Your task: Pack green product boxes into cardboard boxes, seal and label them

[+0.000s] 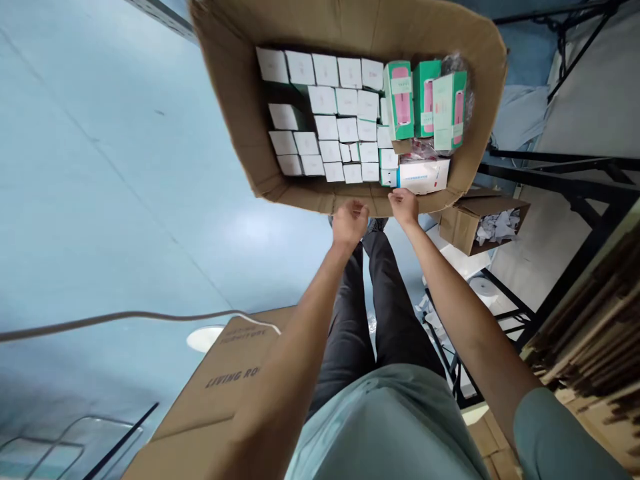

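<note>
L hand (351, 223) & R hand (404, 204) are curling at near side of brown cardbd carton (227, 87), can't tell if gripping; it's sitting by feet (377, 225), open-topped, holding white-ended boxes (323, 100) + green/pink boxes (400, 100).

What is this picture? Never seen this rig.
No machine here: just a person's two bare hands. The one picture comes from a camera worn on the head, looking forward and down, so the wearer's shirt and legs show too. Ahead, on the blue floor, is an open carton holding rows of white-ended boxes, three green boxes and a white box. The left hand and right hand are at its near rim; how firm either grip is, I can't tell.
</note>
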`<state>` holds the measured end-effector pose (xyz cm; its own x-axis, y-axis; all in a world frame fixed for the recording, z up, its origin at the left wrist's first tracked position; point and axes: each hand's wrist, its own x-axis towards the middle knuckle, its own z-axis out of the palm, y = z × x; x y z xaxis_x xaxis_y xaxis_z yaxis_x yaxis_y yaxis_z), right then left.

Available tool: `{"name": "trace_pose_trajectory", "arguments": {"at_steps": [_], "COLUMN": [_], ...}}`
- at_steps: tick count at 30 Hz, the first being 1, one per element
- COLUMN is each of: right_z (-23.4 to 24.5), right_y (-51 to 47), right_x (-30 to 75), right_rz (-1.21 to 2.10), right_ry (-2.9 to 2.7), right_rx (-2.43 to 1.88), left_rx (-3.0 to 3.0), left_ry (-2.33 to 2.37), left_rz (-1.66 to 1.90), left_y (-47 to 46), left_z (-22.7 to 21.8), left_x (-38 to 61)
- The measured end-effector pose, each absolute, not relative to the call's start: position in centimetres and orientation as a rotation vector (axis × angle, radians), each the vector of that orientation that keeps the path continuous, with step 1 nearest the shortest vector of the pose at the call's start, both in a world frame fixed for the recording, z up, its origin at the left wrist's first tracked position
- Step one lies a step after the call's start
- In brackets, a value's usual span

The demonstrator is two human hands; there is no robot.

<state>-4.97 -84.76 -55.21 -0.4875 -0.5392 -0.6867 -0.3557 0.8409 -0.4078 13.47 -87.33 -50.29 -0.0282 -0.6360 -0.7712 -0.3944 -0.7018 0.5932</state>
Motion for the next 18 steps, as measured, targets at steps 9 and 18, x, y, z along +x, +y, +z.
{"name": "trace_pose_trajectory", "arguments": {"at_steps": [9,18], "right_z": [-68.1,-72.0], "right_y": [-84.4,-83.8], "right_x": [-6.2,-6.3], "right_rz": [-0.015,-0.048], "right_ry": [2.053,2.236], "right_rx": [-0.709,-0.717], "left_rx": [2.089,1.962], "left_ry": [-1.072,-0.943], "left_rz": [-1.925,-1.982], "left_y": [-87.7,-87.1], "left_z": [-64.5,-73.9], "left_x": [5.6,4.5]}}
